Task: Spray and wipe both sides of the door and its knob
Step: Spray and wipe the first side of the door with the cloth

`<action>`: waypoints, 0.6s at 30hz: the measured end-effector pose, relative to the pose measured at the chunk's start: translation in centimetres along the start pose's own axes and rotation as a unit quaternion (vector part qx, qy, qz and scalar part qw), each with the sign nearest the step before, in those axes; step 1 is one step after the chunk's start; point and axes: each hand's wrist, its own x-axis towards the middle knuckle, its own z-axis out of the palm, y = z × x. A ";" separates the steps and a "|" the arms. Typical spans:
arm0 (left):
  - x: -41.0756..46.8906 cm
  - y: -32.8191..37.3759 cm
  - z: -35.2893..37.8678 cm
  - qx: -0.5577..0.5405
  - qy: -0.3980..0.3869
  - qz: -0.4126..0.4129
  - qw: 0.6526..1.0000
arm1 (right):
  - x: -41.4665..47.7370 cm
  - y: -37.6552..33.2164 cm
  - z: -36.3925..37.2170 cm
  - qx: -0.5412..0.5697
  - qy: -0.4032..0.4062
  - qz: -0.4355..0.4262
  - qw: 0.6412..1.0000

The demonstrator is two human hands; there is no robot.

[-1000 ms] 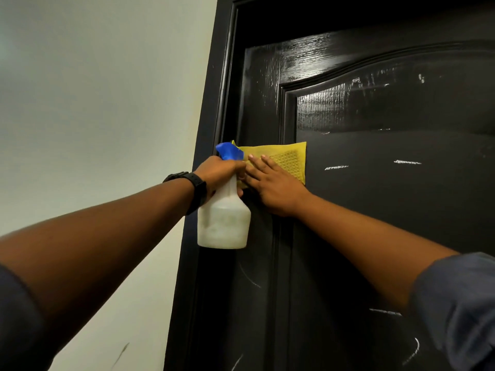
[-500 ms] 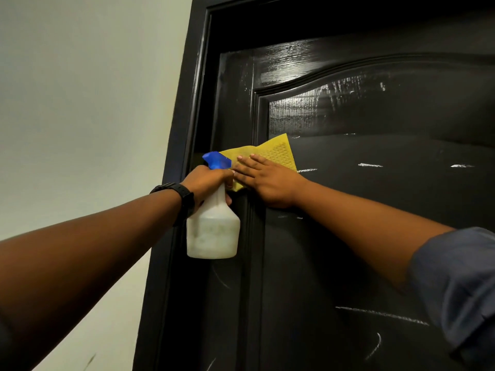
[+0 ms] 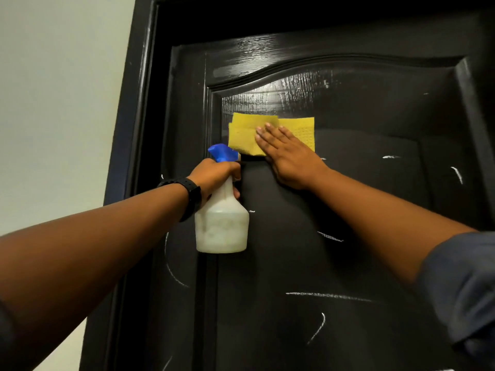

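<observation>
- R hand (image 3: 289,159): open, fingers straight & close together, palm flat on the yellow cloth (image 3: 246,132), pressing it vs. the door (image 3: 361,236). Fingertips point up & left.
- Yellow cloth: folded, layers overlapping, waffle texture showing on its R part. Lies flat on the recessed panel near the panel's upper-L corner, just under the arched moulding (image 3: 321,61). Sticks out above the fingers & to both sides.
- L hand (image 3: 217,175): fist curled round the neck of the spray bottle (image 3: 222,228), right under the blue trigger head (image 3: 222,152). Can't tell if a finger is squeezing the trigger.
- Spray bottle: white, cloudy, translucent; hangs upright below the fist, in front of the panel's L edge. Can't tell if it touches the door. Blue trigger head sits just below & L of the cloth's btm corner.
- Black watch (image 3: 191,194) on the L wrist; dark grey sleeve (image 3: 466,285) on the R arm, lower R of view.
- Door: black, glossy, wood-grain; fills most of the view. Shiny patch on the panel above the cloth. White streaks (image 3: 329,296) scattered over the lower panel & L stile.
- Black door frame (image 3: 139,129) along the door's L side, then pale wall (image 3: 53,103) further L.
</observation>
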 end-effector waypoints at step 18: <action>-0.8 4.0 9.6 -0.041 -0.069 0.021 0.997 | -20.0 19.7 -4.1 0.016 0.075 0.449 0.890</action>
